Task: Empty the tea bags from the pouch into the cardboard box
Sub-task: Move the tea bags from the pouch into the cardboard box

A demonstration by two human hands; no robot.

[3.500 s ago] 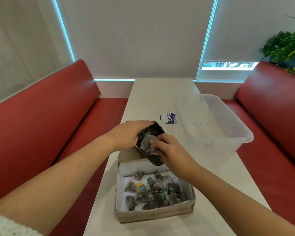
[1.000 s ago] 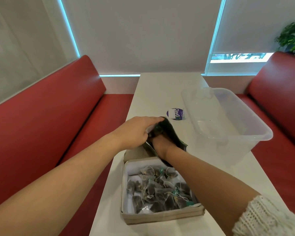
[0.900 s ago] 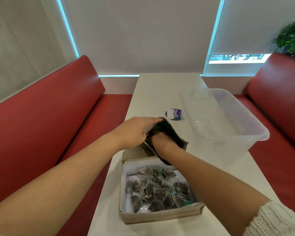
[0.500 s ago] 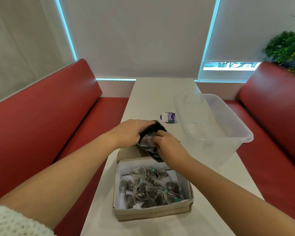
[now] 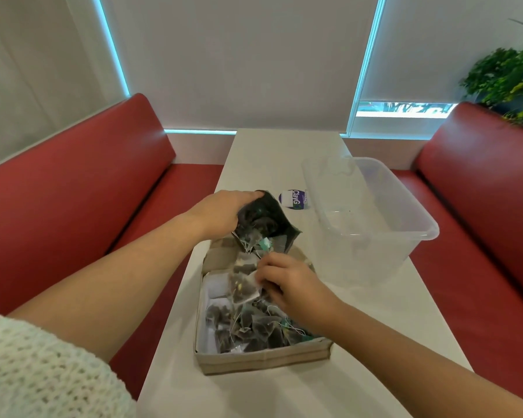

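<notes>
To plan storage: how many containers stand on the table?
2: the cardboard box in front; the clear plastic tub farther back, right. Held pouch not counted.

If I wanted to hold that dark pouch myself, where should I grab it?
Probably its raised far end, from above and the left, as the left hand does. The pouch tilts mouth-down toward the box with tea bags spilling out, so a grip there leaves the mouth free.

Left arm carries a cream-white knitted sleeve (image 5: pixel 43 372), coarse open weave, ending high on the forearm. Forearms, left hand (image 5: pixel 221 212) and right hand (image 5: pixel 293 285) are bare.
</notes>
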